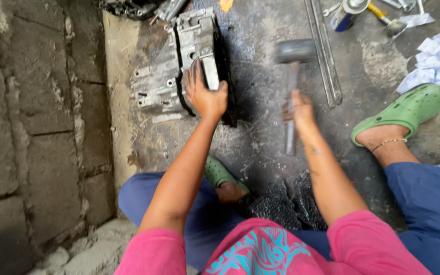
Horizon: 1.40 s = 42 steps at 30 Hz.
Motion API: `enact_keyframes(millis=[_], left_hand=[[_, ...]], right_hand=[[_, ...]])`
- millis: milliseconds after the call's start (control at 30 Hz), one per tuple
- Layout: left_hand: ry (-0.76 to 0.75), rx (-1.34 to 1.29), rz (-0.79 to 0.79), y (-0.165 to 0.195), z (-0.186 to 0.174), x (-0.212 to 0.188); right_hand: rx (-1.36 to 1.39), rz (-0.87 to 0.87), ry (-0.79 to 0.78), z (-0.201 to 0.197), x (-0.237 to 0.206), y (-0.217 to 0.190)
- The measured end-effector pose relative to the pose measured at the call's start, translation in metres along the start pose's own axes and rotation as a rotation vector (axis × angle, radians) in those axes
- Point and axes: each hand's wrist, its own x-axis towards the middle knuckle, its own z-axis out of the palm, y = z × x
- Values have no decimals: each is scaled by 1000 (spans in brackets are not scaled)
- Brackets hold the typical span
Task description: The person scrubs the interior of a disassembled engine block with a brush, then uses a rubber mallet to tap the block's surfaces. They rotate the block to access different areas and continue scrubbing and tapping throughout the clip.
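A grey cast-metal engine casing stands on its edge on the dark concrete floor. My left hand presses flat against its near side, fingers spread over its black rim. My right hand grips the handle of a mallet with a dark head, raised to the right of the casing and blurred by motion.
A rough block wall runs along the left. Two long metal bars lie beyond the mallet. A spray can, small tools and white rags lie at the top right. My feet wear green clogs.
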Motion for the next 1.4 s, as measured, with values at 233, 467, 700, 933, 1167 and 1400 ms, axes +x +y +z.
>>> enact_keyframes(millis=[233, 467, 700, 933, 1167, 1400], left_hand=[[-4, 16, -1, -4, 4, 2], [-47, 4, 35, -8, -2, 3], [-51, -13, 57, -22, 6, -6], [-25, -3, 59, -17, -1, 3], [-42, -18, 73, -26, 7, -4], [-25, -14, 87, -20, 2, 2]], right_hand=[[459, -199, 582, -1, 9, -46], [74, 191, -77, 50, -15, 28], [465, -130, 557, -34, 19, 9], [32, 193, -178, 89, -19, 16], [424, -93, 319, -25, 33, -5], [43, 201, -208, 82, -5, 33]])
